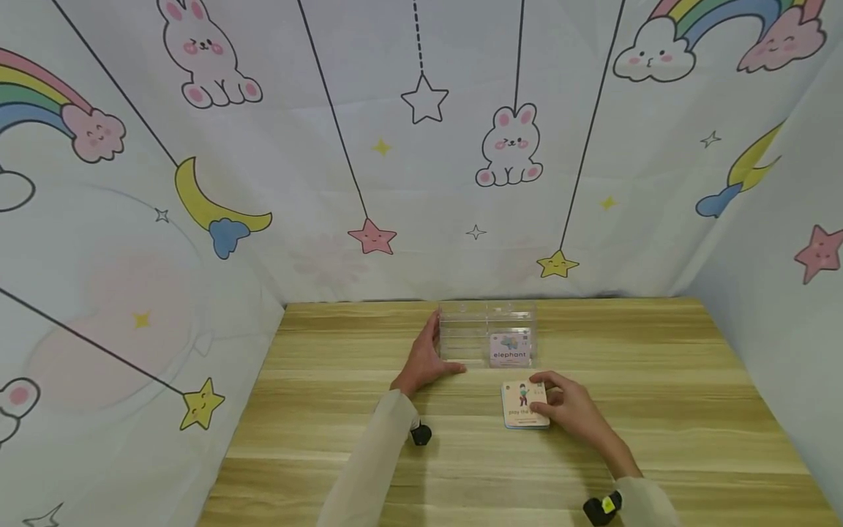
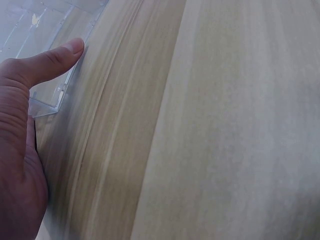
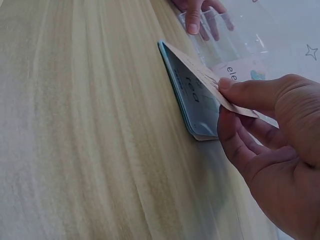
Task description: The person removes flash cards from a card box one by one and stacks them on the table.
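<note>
A clear plastic box [image 1: 462,344] with compartments stands near the back of the table. My left hand [image 1: 424,362] holds its left end, thumb [image 2: 67,50] along the front edge and fingers at the side. A card reading "elephant" [image 1: 510,350] sits in the box's lower right compartment. In front of the box, my right hand [image 1: 576,410] pinches the top card [image 1: 516,399], which shows a figure and "play the g…", between thumb [image 3: 250,92] and fingers. That card's near edge is tilted up off a small stack of cards [image 3: 180,102]. The lettering underneath is partly hidden.
The wood-grain table [image 1: 316,454] carries the box and cards. A white curtain [image 1: 435,176] printed with rabbits, stars and rainbows encloses the back and both sides. Small black devices sit on both wrists, including the left wrist device [image 1: 421,435].
</note>
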The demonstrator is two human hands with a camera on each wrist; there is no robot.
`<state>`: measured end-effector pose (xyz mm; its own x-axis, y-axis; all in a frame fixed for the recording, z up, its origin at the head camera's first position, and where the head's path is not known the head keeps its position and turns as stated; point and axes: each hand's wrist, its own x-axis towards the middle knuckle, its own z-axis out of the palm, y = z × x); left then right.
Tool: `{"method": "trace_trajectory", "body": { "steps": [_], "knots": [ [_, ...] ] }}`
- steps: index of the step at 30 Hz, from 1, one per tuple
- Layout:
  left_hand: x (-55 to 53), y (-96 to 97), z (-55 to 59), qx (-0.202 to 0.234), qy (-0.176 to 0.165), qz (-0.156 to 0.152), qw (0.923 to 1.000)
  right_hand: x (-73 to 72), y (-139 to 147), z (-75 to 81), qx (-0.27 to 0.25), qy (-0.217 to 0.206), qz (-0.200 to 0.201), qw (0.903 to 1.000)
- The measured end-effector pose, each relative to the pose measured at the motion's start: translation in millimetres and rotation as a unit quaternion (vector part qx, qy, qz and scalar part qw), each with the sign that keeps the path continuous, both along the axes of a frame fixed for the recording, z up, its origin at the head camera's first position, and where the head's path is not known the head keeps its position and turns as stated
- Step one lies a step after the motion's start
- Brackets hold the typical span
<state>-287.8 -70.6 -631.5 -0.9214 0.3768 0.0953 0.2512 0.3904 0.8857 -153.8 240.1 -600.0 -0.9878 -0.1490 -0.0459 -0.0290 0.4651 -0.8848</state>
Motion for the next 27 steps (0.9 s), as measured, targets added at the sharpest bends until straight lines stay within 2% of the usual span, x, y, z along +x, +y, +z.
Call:
{"method": "trace_trajectory", "body": {
  "steps": [8,15,18,27],
  "knots": [
    [0.4,0.1,0.2,-0.002,-0.008,0.001,1.0,0.4,-2.1,-1.5,0.065,0.053,0.01,0.9964],
    [-0.2,0.1,-0.5,0.001,-0.006,-0.001,1.0,3.7,-4.0,-5.3,0.108,0.102,-0.002,0.9889],
    [-0.5,0.1,-0.7,0.0,-0.008,-0.001,1.0,3.4,-4.0,-7.9,0.111,0.104,-0.001,0.9884],
    [-1.2,0.7,-1.0,-0.002,-0.01,0.002,0.9999,1.7,-5.5,-7.4,0.129,0.068,0.0,0.9893]
  ]
}}
